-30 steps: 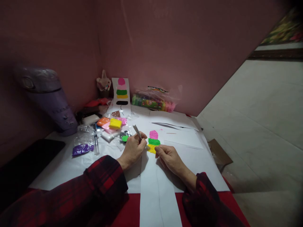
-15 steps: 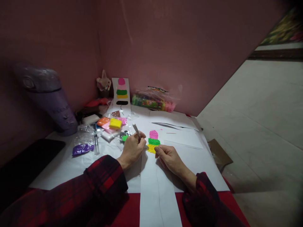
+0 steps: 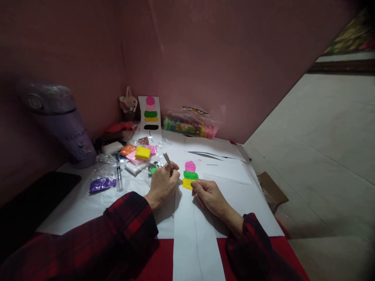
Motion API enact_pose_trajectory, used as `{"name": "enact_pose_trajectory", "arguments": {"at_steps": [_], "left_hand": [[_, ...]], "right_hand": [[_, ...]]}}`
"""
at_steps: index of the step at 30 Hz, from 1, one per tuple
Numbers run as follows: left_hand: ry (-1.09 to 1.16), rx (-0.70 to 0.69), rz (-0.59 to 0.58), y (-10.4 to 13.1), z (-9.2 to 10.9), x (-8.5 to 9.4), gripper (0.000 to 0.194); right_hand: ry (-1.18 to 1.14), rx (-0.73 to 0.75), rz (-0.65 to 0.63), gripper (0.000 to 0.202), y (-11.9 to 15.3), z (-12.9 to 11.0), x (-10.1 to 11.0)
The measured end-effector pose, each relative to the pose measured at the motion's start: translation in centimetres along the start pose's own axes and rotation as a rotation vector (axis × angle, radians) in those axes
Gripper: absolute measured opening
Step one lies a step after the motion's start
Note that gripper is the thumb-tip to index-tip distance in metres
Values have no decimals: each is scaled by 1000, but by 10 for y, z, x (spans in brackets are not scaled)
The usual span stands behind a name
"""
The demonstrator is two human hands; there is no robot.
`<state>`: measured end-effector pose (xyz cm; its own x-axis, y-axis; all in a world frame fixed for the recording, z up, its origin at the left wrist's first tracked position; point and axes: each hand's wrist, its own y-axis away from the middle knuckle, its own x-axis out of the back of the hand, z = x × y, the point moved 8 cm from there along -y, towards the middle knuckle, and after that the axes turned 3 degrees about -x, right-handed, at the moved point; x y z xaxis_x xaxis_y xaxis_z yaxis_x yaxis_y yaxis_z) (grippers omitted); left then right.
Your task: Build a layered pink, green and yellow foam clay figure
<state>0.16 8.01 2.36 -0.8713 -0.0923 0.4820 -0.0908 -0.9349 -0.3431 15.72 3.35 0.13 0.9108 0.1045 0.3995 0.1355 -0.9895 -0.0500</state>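
My left hand is closed round a slim, pale pen-like tool, whose thin tip is at the left edge of a yellow clay patch. Above that patch, a green clay band and a round pink clay patch lie on a long white paper strip. My right hand rests on the strip with thumb and forefinger pinched at the lower right of the yellow. Whether anything is between those fingers is hidden.
Bagged clay, including a yellow block and a purple pack, lies at left near a purple bottle. A card with coloured shapes leans on the wall beside a bag of colourful sticks. Cut paper lies right.
My left hand and the tool have shifted slightly left, so the tip has drawn back toward the yellow patch's edge. My right hand stays in place.
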Motion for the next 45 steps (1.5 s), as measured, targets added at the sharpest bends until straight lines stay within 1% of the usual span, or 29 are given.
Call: {"name": "enact_pose_trajectory", "arguments": {"at_steps": [7, 18, 20, 24, 26, 37, 45], "left_hand": [[-13, -6, 44, 0, 1, 5, 14], [17, -29, 69, 1, 4, 8, 14], [38, -63, 56, 2, 6, 6, 14], [50, -187, -1, 4, 15, 0, 14], [48, -221, -20, 5, 16, -3, 14], [80, -236, -77, 5, 16, -9, 13], [73, -232, -97, 5, 14, -12, 13]], "right_hand": [[13, 4, -7, 48, 0, -1, 0], [37, 30, 7, 49, -1, -1, 1], [38, 30, 9, 50, -1, -1, 1], [31, 27, 2, 48, -1, -1, 0], [26, 30, 0, 47, 0, -2, 0], [61, 57, 4, 48, 0, -7, 0], [175, 152, 28, 44, 3, -18, 0]]}}
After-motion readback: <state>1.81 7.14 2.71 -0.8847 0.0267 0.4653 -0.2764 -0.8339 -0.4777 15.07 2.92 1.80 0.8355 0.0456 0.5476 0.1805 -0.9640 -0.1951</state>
